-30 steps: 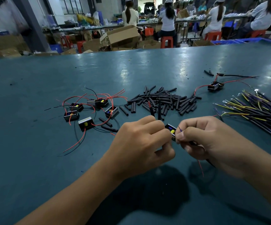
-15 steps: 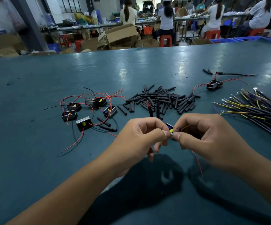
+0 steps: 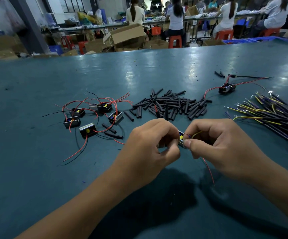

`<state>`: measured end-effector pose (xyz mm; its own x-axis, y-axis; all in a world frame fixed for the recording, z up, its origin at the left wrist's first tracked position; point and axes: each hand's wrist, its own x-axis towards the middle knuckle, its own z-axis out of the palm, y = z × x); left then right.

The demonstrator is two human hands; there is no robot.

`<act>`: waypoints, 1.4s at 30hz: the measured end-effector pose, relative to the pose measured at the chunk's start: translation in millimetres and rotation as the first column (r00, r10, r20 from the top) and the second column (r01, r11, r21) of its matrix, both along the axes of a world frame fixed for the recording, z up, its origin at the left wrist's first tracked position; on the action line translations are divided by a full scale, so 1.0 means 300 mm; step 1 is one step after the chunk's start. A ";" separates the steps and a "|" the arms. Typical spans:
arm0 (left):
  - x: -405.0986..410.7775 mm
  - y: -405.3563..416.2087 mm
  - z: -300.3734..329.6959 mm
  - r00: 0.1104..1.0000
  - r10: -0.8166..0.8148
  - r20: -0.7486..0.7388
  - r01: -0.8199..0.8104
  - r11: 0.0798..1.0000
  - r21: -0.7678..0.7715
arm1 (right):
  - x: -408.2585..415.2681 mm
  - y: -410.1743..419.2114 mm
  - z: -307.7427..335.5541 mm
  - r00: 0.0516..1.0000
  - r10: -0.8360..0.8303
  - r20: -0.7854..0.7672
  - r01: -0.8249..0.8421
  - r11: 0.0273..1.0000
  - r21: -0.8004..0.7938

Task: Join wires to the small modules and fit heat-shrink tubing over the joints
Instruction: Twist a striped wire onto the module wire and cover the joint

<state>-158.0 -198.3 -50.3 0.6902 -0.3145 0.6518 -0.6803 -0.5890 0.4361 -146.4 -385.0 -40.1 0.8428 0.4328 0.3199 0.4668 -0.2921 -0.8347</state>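
My left hand [image 3: 150,145] pinches a small black module [image 3: 180,138] with a yellow and blue part inside, held just above the table. My right hand [image 3: 215,144] meets it from the right, thumb and forefinger pinching a thin yellow wire [image 3: 196,134] at the module's edge. A red lead [image 3: 208,169] hangs down from under my right hand. Behind my hands lies a heap of black heat-shrink tubes [image 3: 170,105]. Several more modules [image 3: 91,116] with red and black leads lie at the left. A bundle of yellow and dark wires [image 3: 270,116] lies at the right.
One module with joined leads [image 3: 226,87] sits at the far right behind the tube heap, with two loose tubes [image 3: 219,74] beyond it. The teal table [image 3: 36,178] stretches wide. Past its far edge are cardboard boxes [image 3: 127,36], red stools and seated people.
My left fingers have curled tighter round the module. Both hands stay together at the same spot, and the yellow wire now shows at my right fingertips.
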 end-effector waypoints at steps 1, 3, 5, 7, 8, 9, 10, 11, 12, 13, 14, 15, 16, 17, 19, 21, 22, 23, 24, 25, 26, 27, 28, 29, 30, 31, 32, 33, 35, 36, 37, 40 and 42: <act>0.003 0.000 -0.003 0.999 0.008 0.035 -0.008 1.000 0.005 | 0.000 0.000 0.001 1.000 0.002 -0.004 -0.002 1.000 0.004; 0.004 0.002 -0.012 0.997 0.014 0.077 -0.015 1.000 0.015 | 0.000 0.002 0.000 1.000 0.007 -0.020 -0.006 1.000 0.013; 0.007 0.001 -0.020 0.996 0.014 0.094 -0.017 1.000 0.022 | 0.002 0.002 -0.001 0.998 0.015 -0.058 -0.013 0.999 0.039; 0.014 0.003 -0.020 0.994 0.029 0.108 -0.033 0.999 0.029 | 0.005 -0.001 0.000 0.995 0.036 -0.095 -0.031 0.998 0.058; 0.019 0.009 -0.015 0.992 0.056 0.114 -0.059 0.998 0.021 | 0.005 -0.003 0.003 0.993 0.052 -0.109 -0.045 0.996 0.071; 0.027 0.020 -0.006 0.990 0.087 0.109 -0.088 0.996 0.002 | 0.005 -0.005 0.008 0.990 0.068 -0.120 -0.058 0.994 0.090; 0.033 0.036 0.001 0.992 0.107 0.071 -0.105 0.994 -0.032 | 0.004 -0.007 0.013 0.989 0.080 -0.125 -0.066 0.992 0.112; 0.037 0.054 0.007 0.996 0.094 -0.010 -0.094 0.992 -0.082 | 0.003 -0.008 0.017 0.988 0.084 -0.128 -0.067 0.989 0.134; 0.037 0.068 0.014 0.992 0.049 -0.118 -0.067 0.986 -0.155 | 0.004 -0.008 0.020 0.988 0.084 -0.130 -0.063 0.986 0.153; 0.036 0.078 0.018 0.973 -0.023 -0.231 -0.033 0.972 -0.234 | 0.004 -0.009 0.022 0.988 0.082 -0.134 -0.059 0.984 0.165; 0.032 0.080 0.021 0.947 -0.089 -0.308 -0.007 0.955 -0.296 | 0.005 -0.010 0.022 0.988 0.080 -0.135 -0.057 0.984 0.166; 0.026 0.073 0.025 0.928 -0.136 -0.347 0.015 0.944 -0.330 | 0.005 -0.010 0.021 0.988 0.080 -0.135 -0.059 0.986 0.157; 0.020 0.064 0.027 0.911 -0.167 -0.376 0.032 0.939 -0.342 | 0.006 -0.010 0.019 0.988 0.080 -0.130 -0.062 0.988 0.143; 0.017 0.054 0.025 0.877 -0.218 -0.427 0.045 0.925 -0.378 | 0.006 -0.011 0.018 0.990 0.080 -0.116 -0.065 0.990 0.127; 0.011 0.037 0.032 0.706 -0.386 -0.594 0.015 0.846 -0.533 | 0.005 -0.014 0.011 0.997 0.066 -0.037 -0.064 0.995 0.076; 0.004 0.032 0.038 0.483 -0.537 -0.691 -0.024 0.781 -0.624 | 0.003 -0.018 0.000 0.994 0.051 0.096 -0.049 0.999 -0.018; -0.001 0.031 0.036 0.432 -0.561 -0.706 -0.016 0.778 -0.628 | 0.003 -0.018 -0.005 0.986 0.054 0.155 -0.044 0.997 -0.061; -0.004 0.030 0.033 0.415 -0.569 -0.710 -0.005 0.779 -0.627 | 0.002 -0.018 -0.009 0.979 0.059 0.196 -0.042 0.995 -0.089; -0.005 0.029 0.032 0.418 -0.564 -0.712 -0.002 0.784 -0.621 | 0.003 -0.018 -0.013 0.974 0.063 0.218 -0.042 0.994 -0.100; -0.006 0.030 0.033 0.429 -0.554 -0.714 -0.003 0.789 -0.614 | 0.005 -0.019 -0.015 0.972 0.063 0.227 -0.040 0.994 -0.103; -0.006 0.031 0.032 0.434 -0.550 -0.714 -0.002 0.792 -0.611 | 0.007 -0.020 -0.017 0.972 0.061 0.229 -0.038 0.994 -0.103; -0.006 0.033 0.030 0.430 -0.552 -0.714 -0.001 0.791 -0.612 | 0.009 -0.021 -0.019 0.972 0.060 0.228 -0.038 0.994 -0.102; -0.006 0.035 0.030 0.424 -0.559 -0.713 0.001 0.787 -0.617 | 0.010 -0.021 -0.021 0.972 0.062 0.225 -0.041 0.994 -0.098; -0.006 0.038 0.031 0.422 -0.562 -0.711 0.001 0.785 -0.620 | 0.010 -0.022 -0.022 0.974 0.066 0.218 -0.046 0.995 -0.093; -0.004 0.040 0.030 0.427 -0.563 -0.708 -0.001 0.782 -0.623 | 0.010 -0.023 -0.023 0.975 0.068 0.211 -0.050 0.995 -0.085; -0.003 0.041 0.031 0.438 -0.563 -0.701 -0.006 0.778 -0.628 | 0.009 -0.024 -0.023 0.976 0.067 0.206 -0.052 0.996 -0.078; 0.000 0.043 0.030 0.452 -0.568 -0.687 -0.009 0.768 -0.641 | 0.009 -0.024 -0.023 0.977 0.065 0.203 -0.052 0.996 -0.070; 0.003 0.045 0.031 0.469 -0.574 -0.672 -0.008 0.758 -0.653 | 0.009 -0.024 -0.021 0.978 0.063 0.198 -0.052 0.997 -0.059; 0.005 0.049 0.029 0.516 -0.562 -0.647 0.017 0.761 -0.648 | 0.008 -0.024 -0.017 0.981 0.058 0.187 -0.052 0.998 -0.036; 0.005 0.050 0.028 0.536 -0.552 -0.639 0.032 0.770 -0.638 | 0.008 -0.024 -0.017 0.982 0.054 0.181 -0.050 0.998 -0.027; 0.003 0.051 0.026 0.547 -0.544 -0.637 0.041 0.777 -0.628 | 0.008 -0.024 -0.016 0.983 0.051 0.175 -0.048 0.999 -0.020; 0.002 0.050 0.020 0.543 -0.541 -0.642 0.049 0.784 -0.619 | 0.009 -0.025 -0.016 0.985 0.050 0.168 -0.049 0.999 -0.009; 0.002 0.051 0.018 0.529 -0.554 -0.643 0.058 0.779 -0.624 | 0.009 -0.024 -0.017 0.985 0.056 0.161 -0.057 0.998 -0.002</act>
<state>-157.4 -183.0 -44.9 0.8987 -0.4366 0.0423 -0.0250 0.0453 0.9987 -143.5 -392.3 -45.3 0.7546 0.4774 0.4502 0.6105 -0.2593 -0.7483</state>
